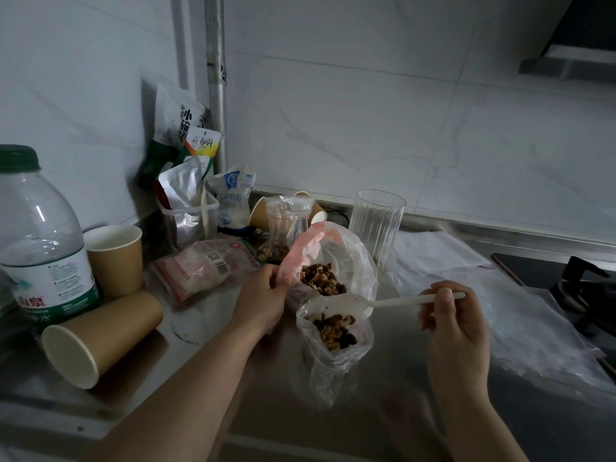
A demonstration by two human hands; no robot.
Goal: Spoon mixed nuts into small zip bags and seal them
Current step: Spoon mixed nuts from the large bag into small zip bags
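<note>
**Spill risk at the bag mouths**

I'm watching my left hand (266, 288) pinching the large clear nut-filled plastic bag (336, 258) at centre frame, my right hand (450, 315) gripping the white plastic spoon (393, 301) – its bowl hovering over the small clear zip bag (333, 341) just below. That floppy mouth may be folding shut – scattering nuts.

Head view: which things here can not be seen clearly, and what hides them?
- White spoon: whether its bowl carries nuts; too pale against the near bag's plastic.
- Left hand fingertips: behind the bigger bag's pink edge.
- Water bottle: cut by the left edge.
- Small zip bag behind: seal too blurred.
</note>
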